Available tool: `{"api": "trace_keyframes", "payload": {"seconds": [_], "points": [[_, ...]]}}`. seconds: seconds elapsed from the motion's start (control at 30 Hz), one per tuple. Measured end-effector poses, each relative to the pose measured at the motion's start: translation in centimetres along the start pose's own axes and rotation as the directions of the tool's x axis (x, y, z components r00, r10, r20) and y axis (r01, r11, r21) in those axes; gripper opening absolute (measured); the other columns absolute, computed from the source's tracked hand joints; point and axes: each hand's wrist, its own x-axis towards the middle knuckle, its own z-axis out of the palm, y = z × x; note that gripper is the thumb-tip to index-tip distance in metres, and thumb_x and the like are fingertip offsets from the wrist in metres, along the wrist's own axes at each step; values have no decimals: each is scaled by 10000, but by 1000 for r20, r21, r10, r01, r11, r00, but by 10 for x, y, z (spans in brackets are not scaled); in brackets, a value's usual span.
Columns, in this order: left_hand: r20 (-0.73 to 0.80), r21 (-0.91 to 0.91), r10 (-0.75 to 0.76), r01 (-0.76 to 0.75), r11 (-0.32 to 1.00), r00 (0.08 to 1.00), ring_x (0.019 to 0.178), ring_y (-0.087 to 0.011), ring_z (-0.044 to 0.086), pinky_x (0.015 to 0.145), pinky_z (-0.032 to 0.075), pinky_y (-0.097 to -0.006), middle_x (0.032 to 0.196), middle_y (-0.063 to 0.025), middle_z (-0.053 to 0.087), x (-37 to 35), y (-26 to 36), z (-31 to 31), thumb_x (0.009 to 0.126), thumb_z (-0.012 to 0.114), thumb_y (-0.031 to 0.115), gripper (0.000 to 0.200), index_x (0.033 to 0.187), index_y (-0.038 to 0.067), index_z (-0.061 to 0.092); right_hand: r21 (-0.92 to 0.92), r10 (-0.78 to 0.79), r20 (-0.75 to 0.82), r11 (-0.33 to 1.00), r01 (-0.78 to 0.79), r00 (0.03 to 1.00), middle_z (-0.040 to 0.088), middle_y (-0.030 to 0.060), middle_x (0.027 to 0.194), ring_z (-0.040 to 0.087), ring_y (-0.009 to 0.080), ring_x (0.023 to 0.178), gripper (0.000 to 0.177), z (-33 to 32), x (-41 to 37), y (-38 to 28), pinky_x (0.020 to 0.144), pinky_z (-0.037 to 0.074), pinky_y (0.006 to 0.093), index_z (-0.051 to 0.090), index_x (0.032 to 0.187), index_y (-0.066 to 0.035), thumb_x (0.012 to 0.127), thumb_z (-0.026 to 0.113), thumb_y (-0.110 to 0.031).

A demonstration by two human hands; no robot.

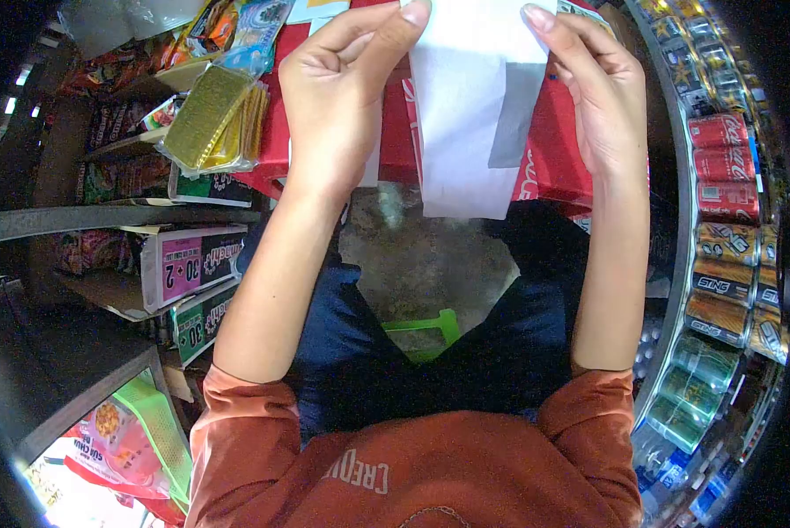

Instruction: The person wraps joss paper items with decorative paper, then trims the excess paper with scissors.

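Note:
A long white sheet of paper (pixel 465 114) hangs between my two hands near the top of the head view, its lower end dangling over the front of the red table (pixel 553 132). My left hand (pixel 351 79) pinches its left edge, thumb in front. On the right edge, my right hand (pixel 593 79) has a similar thumb-and-finger pinch. Whatever is on the paper's upper part lies cut off by the frame's top edge. A darker grey patch shows on its right side, perhaps a shadow or fold.
Left of the table, gold-coloured packets in clear plastic (pixel 205 119) sit beside shelves with snack bags and a pink-labelled carton (pixel 183 264). Stacked drink cans (pixel 720 167) line the right side. Below, a green plastic stool (pixel 448 326) shows between my legs.

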Motion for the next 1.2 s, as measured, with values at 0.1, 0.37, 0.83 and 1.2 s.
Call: {"api": "trace_keyframes", "payload": {"seconds": [0.1, 0.37, 0.83, 1.2], "points": [[-25, 2, -33, 33, 999, 999, 808, -114, 696, 741, 551, -270, 946, -89, 765, 1, 4, 3, 981, 753, 221, 263, 1084, -22, 751, -4, 25, 120, 1000, -24, 992, 757, 56, 1054, 677, 105, 981, 280, -1, -3, -2, 914, 502, 273, 747, 1140, -3, 942, 774, -199], [15, -18, 44, -43, 999, 999, 824, -127, 700, 754, 559, -279, 975, -104, 764, -1, 3, -2, 993, 737, 224, 277, 1101, -31, 742, -257, 224, 391, 958, -128, 892, 776, 33, 990, 707, 94, 884, 299, 11, -13, -8, 828, 549, 273, 780, 1057, -21, 870, 854, -242], [-7, -75, 74, -74, 994, 997, 822, -100, 682, 757, 534, -258, 973, -79, 760, 12, 2, -9, 996, 728, 274, 324, 1127, -21, 741, -270, 302, 516, 945, -183, 802, 768, 36, 1036, 698, 110, 924, 380, 15, -13, 0, 864, 545, 298, 765, 1126, -16, 835, 873, -236], [-82, -165, 123, -135, 977, 989, 820, -111, 696, 738, 538, -234, 993, -62, 745, 70, -4, -12, 1013, 688, 241, 266, 1142, 9, 695, -138, 389, 488, 918, -371, 781, 761, 71, 1138, 702, 153, 1059, 385, -8, -10, 13, 972, 516, 304, 723, 1198, -8, 871, 822, -184]]}}
